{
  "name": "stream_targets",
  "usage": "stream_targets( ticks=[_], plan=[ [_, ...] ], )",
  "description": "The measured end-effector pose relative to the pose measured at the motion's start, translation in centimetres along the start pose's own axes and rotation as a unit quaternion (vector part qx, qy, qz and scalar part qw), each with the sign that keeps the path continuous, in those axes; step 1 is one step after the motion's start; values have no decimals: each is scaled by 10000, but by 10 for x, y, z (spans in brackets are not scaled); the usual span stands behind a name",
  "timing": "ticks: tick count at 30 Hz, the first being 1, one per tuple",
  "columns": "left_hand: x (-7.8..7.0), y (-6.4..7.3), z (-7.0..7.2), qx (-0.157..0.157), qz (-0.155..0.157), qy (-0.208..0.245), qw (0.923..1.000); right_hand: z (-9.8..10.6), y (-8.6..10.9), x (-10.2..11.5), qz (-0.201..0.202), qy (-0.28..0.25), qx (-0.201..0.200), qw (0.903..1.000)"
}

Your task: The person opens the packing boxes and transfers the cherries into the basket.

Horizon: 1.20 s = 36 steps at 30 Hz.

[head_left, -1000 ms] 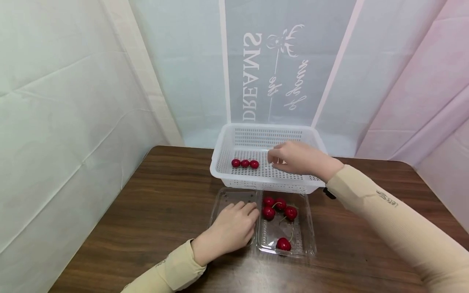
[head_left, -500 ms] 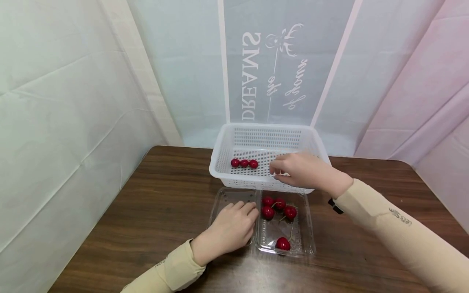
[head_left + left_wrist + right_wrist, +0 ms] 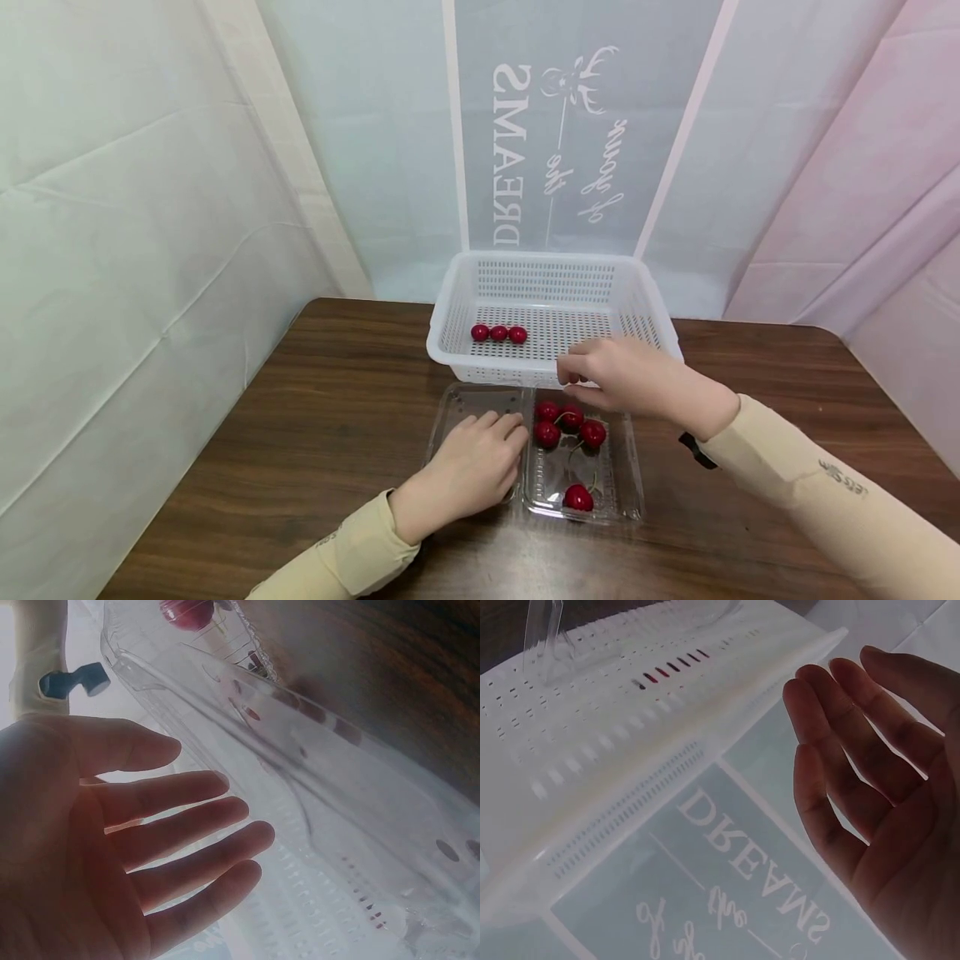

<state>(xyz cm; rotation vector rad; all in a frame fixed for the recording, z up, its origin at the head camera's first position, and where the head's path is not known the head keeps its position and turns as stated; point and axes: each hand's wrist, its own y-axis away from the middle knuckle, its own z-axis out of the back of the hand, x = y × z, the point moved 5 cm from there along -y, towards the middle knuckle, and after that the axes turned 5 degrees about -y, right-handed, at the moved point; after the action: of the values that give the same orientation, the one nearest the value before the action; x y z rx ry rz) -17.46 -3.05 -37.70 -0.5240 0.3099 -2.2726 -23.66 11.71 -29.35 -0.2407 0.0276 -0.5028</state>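
Observation:
My left hand (image 3: pixel 467 471) is over the lid (image 3: pixel 480 400) of a clear plastic clamshell box. In the left wrist view its fingers (image 3: pixel 187 817) are spread loosely beside the clear plastic, holding nothing. The box's other half (image 3: pixel 637 492) has several red cherries: a cluster at its far end (image 3: pixel 592 433) and one at the near end (image 3: pixel 578 497), some with stems. My right hand (image 3: pixel 626 375) hovers over the front rim of a white perforated basket (image 3: pixel 442 350); the right wrist view shows its fingers (image 3: pixel 847 735) slightly bent around nothing. Three cherries (image 3: pixel 498 333) lie in a row inside the basket.
The basket stands at the back of the brown wooden table (image 3: pixel 330 400), right behind the clamshell box. A grey printed curtain (image 3: pixel 585 150) hangs behind it. White cloth (image 3: pixel 150 208) borders the left, and pinkish cloth (image 3: pixel 862 183) the right.
My right hand has moved back from inside the basket towards me, to over its front rim near the clamshell box. My left hand and the cherries stay in place.

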Motion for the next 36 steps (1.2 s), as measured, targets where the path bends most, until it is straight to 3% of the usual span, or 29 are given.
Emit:
stream_targets(
  ticks=[15, 25, 36],
  plan=[
    [0, 0, 0, -11, -5, -6, 10000, -17, 15, 14, -212, -479, 343, 9980],
    [0, 0, -1, 55, -9, 13, 10000, -29, 23, 22, -79, -444, 355, 9984],
    [0, 0, -1, 77, -16, -7, 10000, -43, 33, 26, -302, -829, 656, 9939]
  ],
)
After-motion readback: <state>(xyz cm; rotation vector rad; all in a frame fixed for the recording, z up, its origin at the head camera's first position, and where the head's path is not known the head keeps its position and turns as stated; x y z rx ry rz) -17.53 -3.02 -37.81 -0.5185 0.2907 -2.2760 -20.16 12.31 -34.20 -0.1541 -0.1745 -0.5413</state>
